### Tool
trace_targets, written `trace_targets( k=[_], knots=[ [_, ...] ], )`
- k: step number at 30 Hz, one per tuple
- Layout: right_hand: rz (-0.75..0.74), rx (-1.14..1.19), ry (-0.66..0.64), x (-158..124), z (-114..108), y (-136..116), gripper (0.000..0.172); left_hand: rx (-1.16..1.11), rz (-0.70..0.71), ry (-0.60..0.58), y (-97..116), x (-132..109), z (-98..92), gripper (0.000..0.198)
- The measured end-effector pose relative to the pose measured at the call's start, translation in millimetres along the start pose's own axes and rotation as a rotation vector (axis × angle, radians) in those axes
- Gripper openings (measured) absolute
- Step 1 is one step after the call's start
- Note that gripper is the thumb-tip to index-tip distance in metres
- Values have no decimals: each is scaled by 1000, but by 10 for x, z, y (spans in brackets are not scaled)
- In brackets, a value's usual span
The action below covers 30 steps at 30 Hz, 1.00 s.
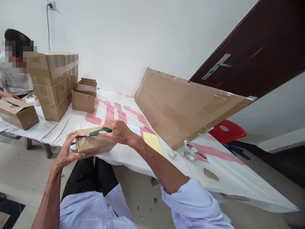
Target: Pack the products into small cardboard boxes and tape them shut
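Observation:
A small cardboard box (95,147) sits at the front edge of the table, close to my lap. My left hand (68,151) grips its left end, with the thumb low on the front side and the fingers at the top corner. In my right hand (119,131) is a green-handled utility knife (100,131), held over the top of the box. Its tip points left and meets the box near the left end of the top. Whether the blade has gone into the cardboard I cannot tell.
Stacked boxes (54,86) stand at the left, beside an open box (83,101). Another person's hand (32,94) is near a further box (20,113). A large cardboard sheet (186,105) leans at the right. Tape rolls (190,156) and a yellow paper (152,143) lie on the table.

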State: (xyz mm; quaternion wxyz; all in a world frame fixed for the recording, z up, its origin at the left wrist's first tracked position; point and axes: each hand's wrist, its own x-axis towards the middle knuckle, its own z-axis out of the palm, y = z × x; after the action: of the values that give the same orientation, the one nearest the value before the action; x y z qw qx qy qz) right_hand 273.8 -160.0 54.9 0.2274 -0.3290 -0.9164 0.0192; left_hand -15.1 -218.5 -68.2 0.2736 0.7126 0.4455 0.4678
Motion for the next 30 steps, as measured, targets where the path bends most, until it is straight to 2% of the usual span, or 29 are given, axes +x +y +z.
trace_targets(
  k=[5, 10, 14, 18, 22, 24, 27, 30],
  knots=[
    [47, -166, -44, -115, -87, 183, 28, 22, -10, 10, -38, -11, -7, 78],
    [174, -276, -93, -402, -319, 403, 27, 15, -6, -11, -35, 0, -13, 81],
    [230, -279, -57, -616, -443, 480, 29, 1, -8, -24, -40, 19, -4, 81],
    [307, -184, 21, -836, -405, 547, 28, 7, -2, -5, -68, 22, -6, 81],
    [460, -193, 148, -1172, -275, 785, 28, 1, -26, -1, -105, -2, -77, 81],
    [534, -191, 196, -1361, -140, 923, 25, 5, -37, -10, -117, -18, -127, 81],
    [617, -111, 213, -1596, 220, 1022, 20, 12, -37, -25, -112, -28, -178, 81],
    [681, -4, 238, -1724, 668, 985, 22, 22, -39, -31, -91, -23, -195, 82]
  ],
)
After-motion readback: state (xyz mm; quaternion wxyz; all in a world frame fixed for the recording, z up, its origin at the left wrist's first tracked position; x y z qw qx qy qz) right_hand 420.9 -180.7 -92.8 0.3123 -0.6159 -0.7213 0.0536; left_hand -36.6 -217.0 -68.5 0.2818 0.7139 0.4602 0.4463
